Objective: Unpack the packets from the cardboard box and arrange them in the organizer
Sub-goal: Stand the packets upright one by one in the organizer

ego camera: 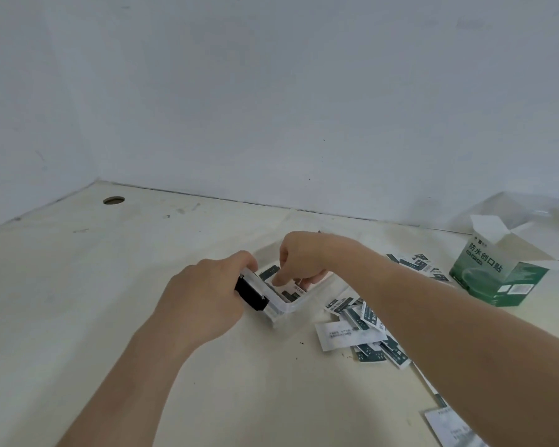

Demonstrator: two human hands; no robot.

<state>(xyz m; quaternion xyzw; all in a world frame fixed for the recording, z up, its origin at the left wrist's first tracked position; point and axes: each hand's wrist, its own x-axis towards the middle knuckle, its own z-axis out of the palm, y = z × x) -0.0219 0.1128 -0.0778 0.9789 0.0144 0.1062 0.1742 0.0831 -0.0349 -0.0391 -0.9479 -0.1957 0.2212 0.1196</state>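
The clear hard-plastic organizer [283,309], a shallow rectangle with a black latch [250,293], sits mid-counter [110,285]. The left grip [204,291] clasps its near-left corner at the latch. The right grip [304,256] dips curled fingers onto the flat packets [291,290] inside; whether it pinches one, I cannot tell. Dark-green-and-white loose packets [352,317] lie heaped just right. At the far right stands the opened green cardboard box [494,272], printed "防水创口贴". The pale, scuffed counter stretches wide leftward to a round hole [113,200].

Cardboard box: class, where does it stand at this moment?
In the head view, the cardboard box stands open on the table, far right, right of the organizer and beside scattered packets.
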